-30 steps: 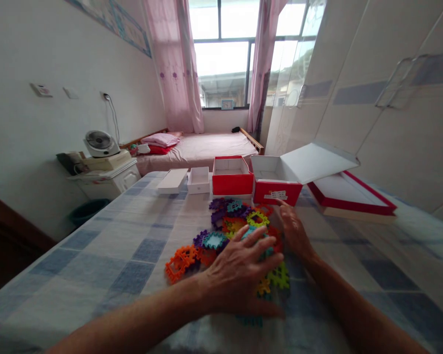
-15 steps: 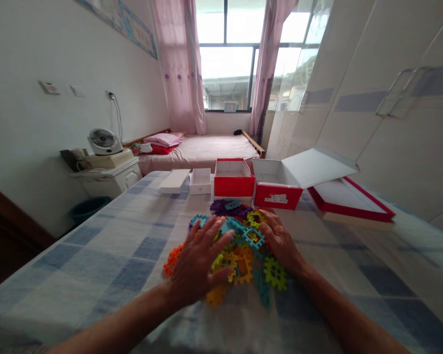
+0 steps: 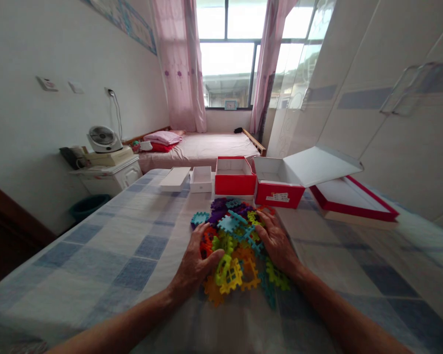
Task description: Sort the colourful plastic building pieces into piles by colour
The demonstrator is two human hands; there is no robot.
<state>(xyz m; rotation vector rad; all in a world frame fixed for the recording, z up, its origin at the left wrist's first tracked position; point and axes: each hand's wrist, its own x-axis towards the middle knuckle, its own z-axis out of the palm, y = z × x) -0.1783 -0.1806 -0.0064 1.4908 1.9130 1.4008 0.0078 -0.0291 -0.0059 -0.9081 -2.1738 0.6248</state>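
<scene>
Now that the left hand (image 3: 192,259) cups the left side of the pile (image 3: 240,253) instead of covering it, opposite the right hand (image 3: 279,246) (fingers open on both), the pile sits bunched tighter.

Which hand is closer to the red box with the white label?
Right. The right hand is just in front of the labelled red box, at the right side of the plastic pieces; the left hand is farther away, at their left.

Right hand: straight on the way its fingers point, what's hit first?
Likely the lime-green piece in the pile, just off the fingertips of the right hand; they may already touch it, depth is unclear. Purple pieces lie beyond.
</scene>
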